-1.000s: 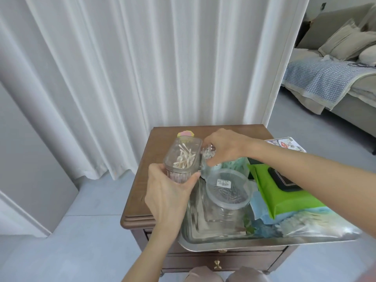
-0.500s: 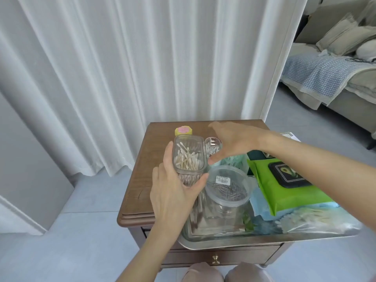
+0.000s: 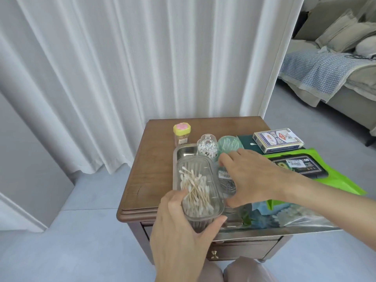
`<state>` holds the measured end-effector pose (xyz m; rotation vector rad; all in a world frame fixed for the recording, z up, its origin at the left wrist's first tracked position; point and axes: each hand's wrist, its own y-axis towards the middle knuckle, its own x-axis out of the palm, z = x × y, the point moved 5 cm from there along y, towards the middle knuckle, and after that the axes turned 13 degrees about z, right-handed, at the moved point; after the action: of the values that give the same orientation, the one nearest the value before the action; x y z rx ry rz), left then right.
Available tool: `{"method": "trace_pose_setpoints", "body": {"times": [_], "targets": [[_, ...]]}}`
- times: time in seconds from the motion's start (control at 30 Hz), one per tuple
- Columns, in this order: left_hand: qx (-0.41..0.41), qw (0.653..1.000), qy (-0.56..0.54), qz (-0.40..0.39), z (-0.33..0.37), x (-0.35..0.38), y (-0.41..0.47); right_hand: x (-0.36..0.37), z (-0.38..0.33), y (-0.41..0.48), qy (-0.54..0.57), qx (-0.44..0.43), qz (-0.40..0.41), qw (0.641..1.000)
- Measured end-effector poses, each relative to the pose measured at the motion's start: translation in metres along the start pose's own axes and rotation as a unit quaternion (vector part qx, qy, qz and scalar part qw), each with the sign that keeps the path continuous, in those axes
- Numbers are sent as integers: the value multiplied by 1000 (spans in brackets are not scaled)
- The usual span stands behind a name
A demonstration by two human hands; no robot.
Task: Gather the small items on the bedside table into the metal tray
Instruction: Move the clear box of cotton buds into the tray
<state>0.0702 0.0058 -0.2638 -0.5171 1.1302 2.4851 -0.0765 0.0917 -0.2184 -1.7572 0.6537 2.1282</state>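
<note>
At the lower centre, the left hand (image 3: 183,226) grasps a clear box of cotton swabs (image 3: 198,192) over the metal tray (image 3: 181,152) on the table (image 3: 154,159). The right hand (image 3: 256,178) lies spread over a round clear container (image 3: 226,180); its grip cannot be told.

The right hand (image 3: 252,178) covers most of the round clear plastic jar (image 3: 226,182), so only its label edge and a sliver of rim show. The left hand (image 3: 183,226) hides the near end of the clear oblong box of cotton swabs (image 3: 196,190). The shiny metal tray (image 3: 182,152) has its floor near that box mostly hidden. The small label print on the yellow-lidded toothpick bottle (image 3: 181,133) behind the tray is too small to read
</note>
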Motion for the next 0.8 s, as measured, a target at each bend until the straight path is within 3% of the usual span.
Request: {"method": "trace_pose_setpoints", "body": {"times": [0.23, 0.43, 0.6, 0.67, 0.73, 0.8], "targets": [[99, 983, 144, -57, 5, 1, 8, 3, 7, 0, -7, -3, -15, 1000], [223, 962, 110, -112, 9, 13, 14, 3, 3, -5, -48, -31, -38, 998], [250, 948, 109, -165, 20, 14, 29, -3, 9, -8, -22, -27, -65, 997], [213, 966, 19, -142, 27, 7, 52, -16, 18, -7, -8, -14, -39, 999], [97, 985, -102, -99, 16, 10, 92, -35, 29, -7, 2, 14, 17, 1000], [15, 995, -97, -26, -11, 33, 139, -55, 39, -9, 10, 53, 80, 995]]}}
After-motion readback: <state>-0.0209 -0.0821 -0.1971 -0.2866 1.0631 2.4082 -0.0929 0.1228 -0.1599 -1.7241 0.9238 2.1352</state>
